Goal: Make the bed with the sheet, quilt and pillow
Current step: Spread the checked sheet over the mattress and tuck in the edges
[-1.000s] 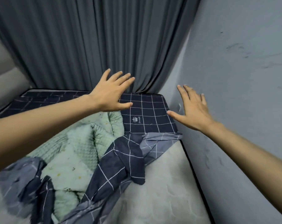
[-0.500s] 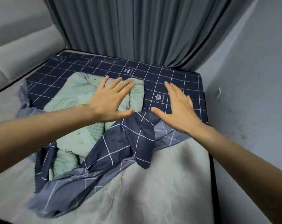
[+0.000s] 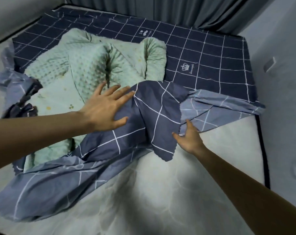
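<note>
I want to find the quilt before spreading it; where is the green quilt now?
In the head view, the green quilt lies bunched on the left half of the bed, on the navy checked sheet, just beyond the left hand.

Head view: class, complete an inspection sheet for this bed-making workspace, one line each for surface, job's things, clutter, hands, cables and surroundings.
Surface: pale mattress, near half bare.
Job's things: navy checked sheet flat on the far half, its near edge bunched; green quilt crumpled on it; pillow not seen.
Clutter: nothing seen.
Hands: left hand spread open over the sheet fold; right hand open at the fold's edge.
Cables: nothing seen.
Surroundings: grey curtain behind, wall on the right.
</note>
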